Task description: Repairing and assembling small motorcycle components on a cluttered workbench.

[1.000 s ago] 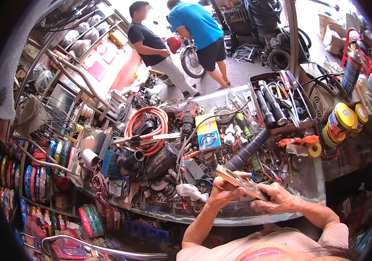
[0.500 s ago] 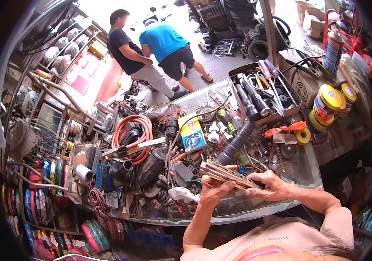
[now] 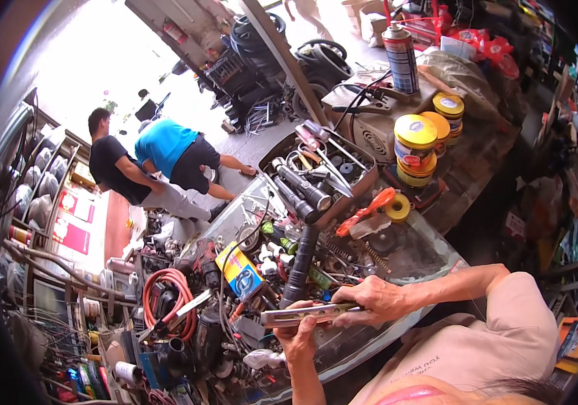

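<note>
Above the near edge of the cluttered workbench, both hands hold a stack of flat metal strips (image 3: 306, 316) with holes along them. My left hand (image 3: 298, 341) grips its left part from below, the thumb pressed against the near side. My right hand (image 3: 373, 298) closes on the right end, fingers over the top. Just behind the strips, a long black ribbed cylinder (image 3: 298, 266) leans among the loose parts. A yellow and blue box (image 3: 240, 272) lies farther left. The strips' undersides are hidden by my fingers.
A metal tray (image 3: 354, 197) holds flashlights (image 3: 294, 199) and hand tools. Yellow-lidded tins (image 3: 416, 131) and a spray can (image 3: 401, 59) stand at the right. A coiled orange hose (image 3: 167, 304) lies left. Two people (image 3: 120, 162) stand beyond the bench.
My view has swung to the right, so the bench and people sit farther left. The strips have turned from a slant showing their broad face to nearly level, edge-on, still in both hands.
</note>
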`<state>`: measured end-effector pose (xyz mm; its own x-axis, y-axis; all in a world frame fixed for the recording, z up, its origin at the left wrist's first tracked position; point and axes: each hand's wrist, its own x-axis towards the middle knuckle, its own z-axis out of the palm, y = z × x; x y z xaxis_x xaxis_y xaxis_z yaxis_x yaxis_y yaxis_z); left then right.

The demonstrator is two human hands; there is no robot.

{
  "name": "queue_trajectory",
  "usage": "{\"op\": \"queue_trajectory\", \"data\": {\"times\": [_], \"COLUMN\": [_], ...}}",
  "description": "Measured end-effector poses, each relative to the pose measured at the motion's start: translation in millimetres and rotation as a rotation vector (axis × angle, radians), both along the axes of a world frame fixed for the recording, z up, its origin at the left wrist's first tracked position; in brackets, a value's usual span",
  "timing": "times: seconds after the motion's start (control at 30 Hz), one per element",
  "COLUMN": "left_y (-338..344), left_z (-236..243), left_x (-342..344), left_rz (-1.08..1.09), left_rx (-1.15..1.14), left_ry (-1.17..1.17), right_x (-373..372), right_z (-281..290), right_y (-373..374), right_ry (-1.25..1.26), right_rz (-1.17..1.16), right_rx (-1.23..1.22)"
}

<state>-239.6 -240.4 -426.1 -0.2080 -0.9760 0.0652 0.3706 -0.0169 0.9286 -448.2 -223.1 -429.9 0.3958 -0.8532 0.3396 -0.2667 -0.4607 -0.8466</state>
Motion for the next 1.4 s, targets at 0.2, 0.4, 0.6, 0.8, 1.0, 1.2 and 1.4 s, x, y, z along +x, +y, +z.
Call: {"op": "queue_trajectory", "data": {"times": [0.2, 0.4, 0.6, 0.8, 1.0, 1.2, 1.4], "left_y": [-2, 6, 1, -8, -8, -3, -5], "left_z": [2, -2, 1, 0, 2, 2, -6], "left_x": [-4, -3, -6, -1, 1, -2, 2], "left_rz": [-0.102, -0.069, -0.031, -0.09, -0.116, -0.132, -0.12], "left_rx": [0.045, 0.015, 0.072, 0.05, 0.145, 0.143, 0.12], "left_ry": [0.022, -0.003, -0.09, -0.134, -0.023, -0.009, -0.046], "right_x": [-2, -5, 0, 3, 5, 8, 7], "right_z": [-6, 2, -11, -4, -8, -2, -8], "right_y": [1, 6, 4, -3, -6, 1, 2], "right_ry": [-0.008, -0.106, -0.019, -0.078, -0.109, 0.019, 0.092], "right_rz": [-0.044, 0.044, -0.025, -0.146, -0.073, -0.022, -0.011], "right_rx": [-0.088, 0.078, 0.031, 0.139, 0.18, 0.076, -0.015]}}
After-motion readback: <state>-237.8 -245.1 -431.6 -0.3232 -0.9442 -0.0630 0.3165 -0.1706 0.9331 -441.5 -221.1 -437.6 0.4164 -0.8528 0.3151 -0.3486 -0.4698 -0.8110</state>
